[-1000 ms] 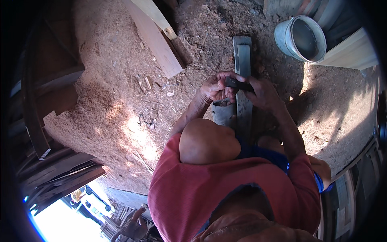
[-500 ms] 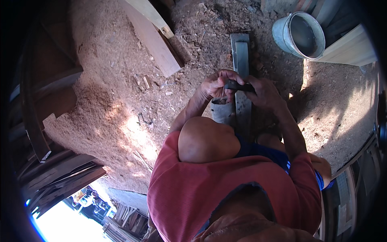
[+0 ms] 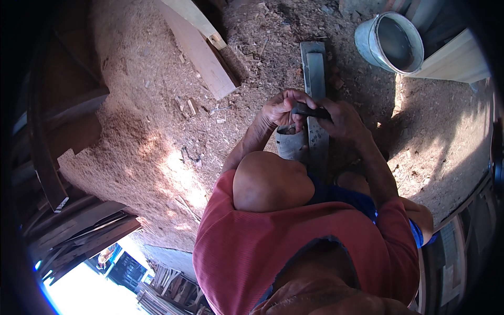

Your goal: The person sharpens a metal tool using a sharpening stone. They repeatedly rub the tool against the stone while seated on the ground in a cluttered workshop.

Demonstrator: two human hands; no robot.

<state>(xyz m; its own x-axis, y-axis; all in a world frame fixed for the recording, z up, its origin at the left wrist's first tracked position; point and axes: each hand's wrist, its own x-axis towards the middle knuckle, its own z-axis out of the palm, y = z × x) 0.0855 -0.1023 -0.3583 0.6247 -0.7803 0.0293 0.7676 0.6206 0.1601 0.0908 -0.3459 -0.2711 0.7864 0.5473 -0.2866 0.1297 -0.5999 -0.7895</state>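
A short, dark, narrow bar-shaped tool point(image 3: 310, 111) is held between my two hands, above a long grey block. My left hand point(image 3: 282, 108) pinches its left end with bent fingers. My right hand point(image 3: 345, 121) closes round the right end, its fingers partly hidden. Just what kind of tool it is, I cannot make out. The grey block point(image 3: 315, 76) lies lengthwise on the ground, running away from me. Close beside it, below my left hand, stands a pale cylindrical container point(image 3: 292, 147) with its top uncovered; small pieces inside are partly covered by my fingers.
A whitish bucket point(image 3: 375, 44) holding grey liquid stands at the far right, beside a pale board point(image 3: 454, 60). Wooden planks point(image 3: 202, 63) lie at the far left. Wood shavings and chips cover the ground point(image 3: 142, 142). Stacked timber point(image 3: 79, 226) lines the left side.
My hands stay in nearly the same place, and the dark tool has turned slightly between them. Through the bright opening at the lower left, the background looks different.
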